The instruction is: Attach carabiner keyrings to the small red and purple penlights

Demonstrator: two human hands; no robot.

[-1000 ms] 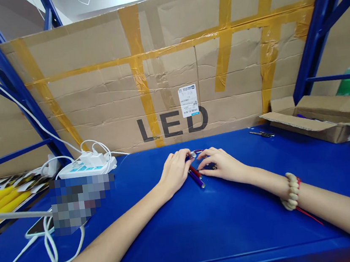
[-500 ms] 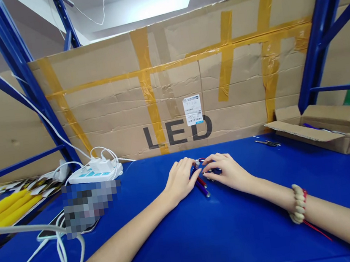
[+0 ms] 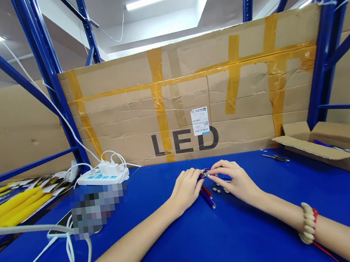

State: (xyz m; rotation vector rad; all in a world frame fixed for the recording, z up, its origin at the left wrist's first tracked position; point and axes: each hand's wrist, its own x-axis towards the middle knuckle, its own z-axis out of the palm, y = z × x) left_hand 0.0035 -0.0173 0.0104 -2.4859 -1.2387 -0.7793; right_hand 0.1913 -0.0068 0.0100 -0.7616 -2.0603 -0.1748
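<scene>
– fingers? where's the piece?
– left hand (image 3: 186, 187) and right hand (image 3: 236, 179) meet mid-worktop (image 3: 183, 249). fingers of both pinched narrow on small metal-tipped piece (image 3: 206, 172), held just above the surface.
– risks?
– discs (image 3: 221, 190) loose just beside right hand: a palm brush likely scatters them. pens (image 3: 207, 195) below look round and may roll if nudged. a slack pinch could drop the piece.

The near blue metal tabletop (image 3: 183, 249) gives wide passage. Thin purple and red tubes (image 3: 207, 195) lie mid-table; a taped brown cardboard sheet (image 3: 121, 112) walls the back, with a white power strip (image 3: 102, 178) left and an open cardboard box (image 3: 330, 150) right.
</scene>
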